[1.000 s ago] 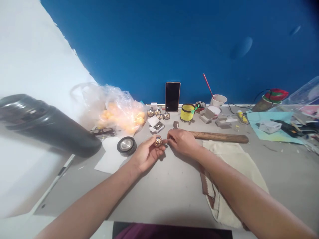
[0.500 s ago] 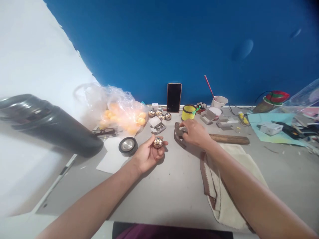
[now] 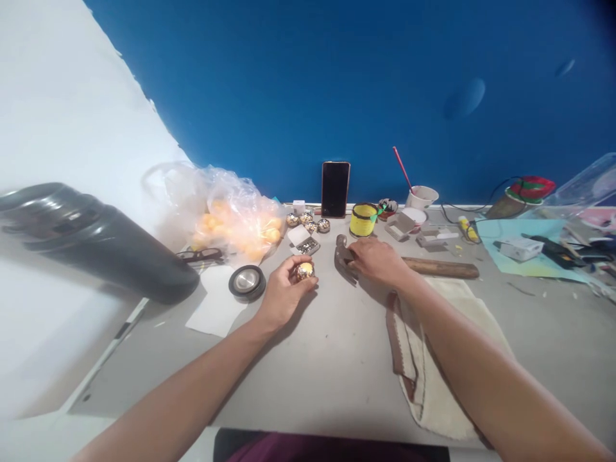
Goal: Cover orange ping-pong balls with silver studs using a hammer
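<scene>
My left hand (image 3: pixel 283 289) holds a studded ball (image 3: pixel 305 271) between thumb and fingers; a yellow-orange patch shows on its top. My right hand (image 3: pixel 375 260) is closed around the hammer (image 3: pixel 440 267) near its metal head, and the wooden handle sticks out to the right along the table. Behind my left hand is a small open box of metal studs (image 3: pixel 307 246). Several studded balls (image 3: pixel 323 225) sit beyond that box. A round black-rimmed lid (image 3: pixel 247 282) lies left of my left hand on white paper (image 3: pixel 212 308).
A folded cloth (image 3: pixel 447 359) lies under my right forearm. At the left are a large dark bottle (image 3: pixel 110 247) and a plastic bag of orange balls (image 3: pixel 235 221). A phone (image 3: pixel 335 189), a yellow tape-like container (image 3: pixel 362 220) and a cup (image 3: pixel 423 197) stand at the back.
My left hand has turned over with the ball, whose yellow-orange patch now shows. My right hand has lowered and closed on the hammer.
</scene>
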Demonstrator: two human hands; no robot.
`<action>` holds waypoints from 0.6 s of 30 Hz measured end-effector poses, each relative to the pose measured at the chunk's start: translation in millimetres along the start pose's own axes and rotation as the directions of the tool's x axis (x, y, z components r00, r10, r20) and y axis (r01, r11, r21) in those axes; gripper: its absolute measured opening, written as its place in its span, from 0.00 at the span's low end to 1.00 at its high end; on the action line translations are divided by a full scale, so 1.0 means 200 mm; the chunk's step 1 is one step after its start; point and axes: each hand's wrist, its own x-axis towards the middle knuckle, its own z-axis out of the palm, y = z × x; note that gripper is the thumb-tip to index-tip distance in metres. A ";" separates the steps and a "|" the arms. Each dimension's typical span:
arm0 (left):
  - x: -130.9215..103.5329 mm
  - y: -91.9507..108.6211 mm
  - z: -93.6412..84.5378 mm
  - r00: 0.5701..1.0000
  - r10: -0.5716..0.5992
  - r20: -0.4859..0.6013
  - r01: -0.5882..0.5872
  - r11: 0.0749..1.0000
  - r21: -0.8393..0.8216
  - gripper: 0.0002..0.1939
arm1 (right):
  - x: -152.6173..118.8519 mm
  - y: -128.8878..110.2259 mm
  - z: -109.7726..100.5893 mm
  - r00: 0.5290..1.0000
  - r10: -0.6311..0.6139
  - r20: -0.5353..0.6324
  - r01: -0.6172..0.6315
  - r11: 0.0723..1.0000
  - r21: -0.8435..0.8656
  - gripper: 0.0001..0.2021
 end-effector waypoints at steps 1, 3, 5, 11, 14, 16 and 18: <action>0.01 -0.01 0.00 1.000 -0.011 0.012 0.011 1.000 -0.007 0.23 | 0.00 -0.01 -0.02 1.000 0.009 0.002 -0.009 1.000 0.007 0.10; 0.02 -0.02 0.00 0.999 -0.019 0.032 0.020 0.999 -0.041 0.24 | -0.02 -0.02 -0.05 1.000 0.021 -0.004 -0.021 0.997 0.076 0.12; 0.02 -0.02 0.00 0.999 0.003 0.037 -0.001 0.999 -0.051 0.25 | -0.03 -0.05 -0.09 0.999 0.027 -0.033 -0.022 0.987 0.157 0.14; 0.04 -0.04 -0.02 0.997 0.016 0.073 -0.016 1.000 0.009 0.22 | -0.07 -0.16 -0.18 0.980 0.080 -0.182 -0.051 0.986 0.161 0.16; 0.05 -0.05 -0.03 0.995 0.015 0.101 -0.011 0.999 -0.043 0.23 | -0.08 -0.20 -0.19 0.962 0.096 -0.257 -0.050 0.982 0.181 0.16; 0.05 -0.05 -0.03 0.995 0.029 0.100 -0.023 0.998 -0.065 0.25 | -0.08 -0.22 -0.19 0.953 0.088 -0.291 -0.026 0.978 0.208 0.16; 0.05 -0.04 -0.02 0.996 0.040 0.084 -0.035 0.998 -0.053 0.28 | -0.09 -0.23 -0.18 0.955 0.046 -0.294 0.022 0.975 0.222 0.15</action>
